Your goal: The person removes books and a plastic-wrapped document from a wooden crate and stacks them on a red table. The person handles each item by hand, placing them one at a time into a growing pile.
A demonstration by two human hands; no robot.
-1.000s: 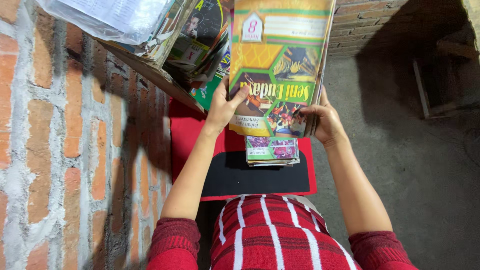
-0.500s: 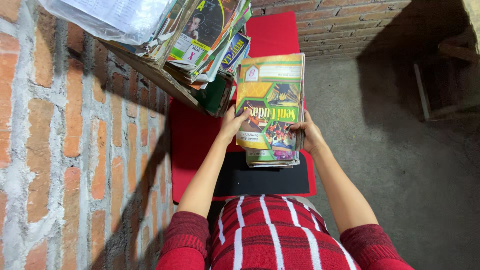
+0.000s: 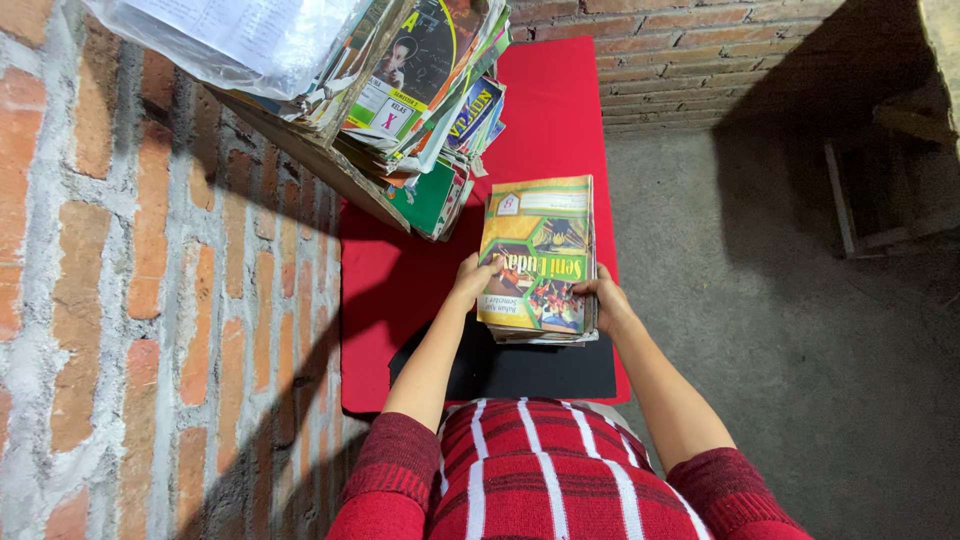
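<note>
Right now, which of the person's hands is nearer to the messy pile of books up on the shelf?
Left. The left hand grips the yellow-green book on its shelf-pile side; the right hand holds the opposite edge, farther away.

A bare red brick wall (image 3: 150, 300) with rough grey mortar runs down the left side, and a second brick wall (image 3: 660, 60) crosses the top of the view. Below lies a grey concrete floor (image 3: 780, 330), rough and stained, brighter in the middle and falling into deep shadow toward the upper right. In that dark corner stands a worn wooden frame (image 3: 880, 200), its shape hard to make out. Light comes from above, throwing slanted shadows down the left wall.
</note>
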